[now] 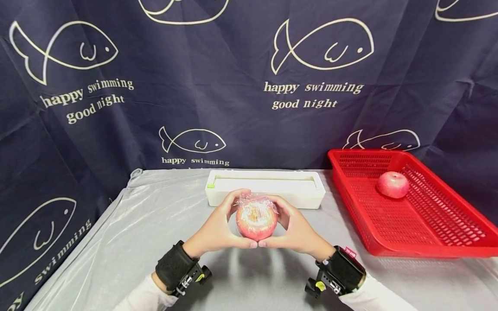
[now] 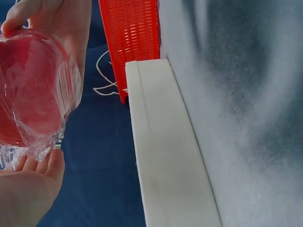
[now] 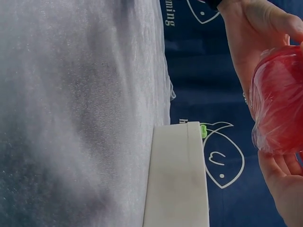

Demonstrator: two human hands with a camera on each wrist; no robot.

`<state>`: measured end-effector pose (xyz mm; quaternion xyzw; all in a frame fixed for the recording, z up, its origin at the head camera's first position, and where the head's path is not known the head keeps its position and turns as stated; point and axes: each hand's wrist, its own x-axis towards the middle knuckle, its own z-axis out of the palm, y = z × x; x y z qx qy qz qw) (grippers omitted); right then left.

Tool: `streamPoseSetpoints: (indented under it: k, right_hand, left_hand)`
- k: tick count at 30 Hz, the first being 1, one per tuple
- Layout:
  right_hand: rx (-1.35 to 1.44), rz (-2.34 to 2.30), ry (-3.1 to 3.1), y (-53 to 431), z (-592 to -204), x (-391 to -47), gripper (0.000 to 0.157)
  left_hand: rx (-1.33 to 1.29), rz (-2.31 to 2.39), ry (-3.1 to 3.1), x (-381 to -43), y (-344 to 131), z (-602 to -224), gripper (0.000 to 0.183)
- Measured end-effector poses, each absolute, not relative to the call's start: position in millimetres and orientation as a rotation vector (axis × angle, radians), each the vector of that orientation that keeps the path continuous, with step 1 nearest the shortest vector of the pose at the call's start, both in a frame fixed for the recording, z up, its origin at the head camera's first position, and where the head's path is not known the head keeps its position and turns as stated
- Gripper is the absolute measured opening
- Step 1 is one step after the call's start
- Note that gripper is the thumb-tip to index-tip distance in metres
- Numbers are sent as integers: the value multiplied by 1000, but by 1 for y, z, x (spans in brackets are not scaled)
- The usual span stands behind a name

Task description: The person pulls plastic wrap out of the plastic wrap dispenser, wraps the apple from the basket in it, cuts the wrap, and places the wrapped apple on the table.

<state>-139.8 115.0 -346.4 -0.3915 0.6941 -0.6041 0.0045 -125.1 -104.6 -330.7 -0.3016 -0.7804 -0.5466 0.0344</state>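
Note:
Between both hands, raised over the table, is a red apple (image 1: 256, 222) covered in clear plastic wrap (image 2: 66, 90). My left hand (image 1: 218, 226) curls around its left side, and my right hand (image 1: 296, 226) holds the right side. The two thumbs meet at the near side of the apple, while the other fingers reach round its far side. Crinkled film bunches at the far edge of the fruit. In the right wrist view the wrapped apple (image 3: 279, 101) shows smooth film over its red skin.
Behind the hands stands a long white box (image 1: 264, 199) with a small green piece (image 1: 210, 185) at its left end. A red plastic basket (image 1: 373, 233) sits at the right, holding another apple (image 1: 393, 185). Grey cloth (image 1: 155, 207) covers the table, and a dark blue fish-print curtain (image 1: 241, 86) hangs behind.

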Motion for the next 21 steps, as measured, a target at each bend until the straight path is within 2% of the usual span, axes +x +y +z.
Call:
streamPoseSetpoints:
  k: [14,21]
  right_hand:
    - [-1266,-1889,2164,115,-354,-143,83]
    - [-1266,-1895,2151,113,-351,-144,90]
  left_hand:
    - [-921,-1625,-2423,-126,-104,-335,91]
    - [-935,-1632,-2351,-126,-107,-332,86]
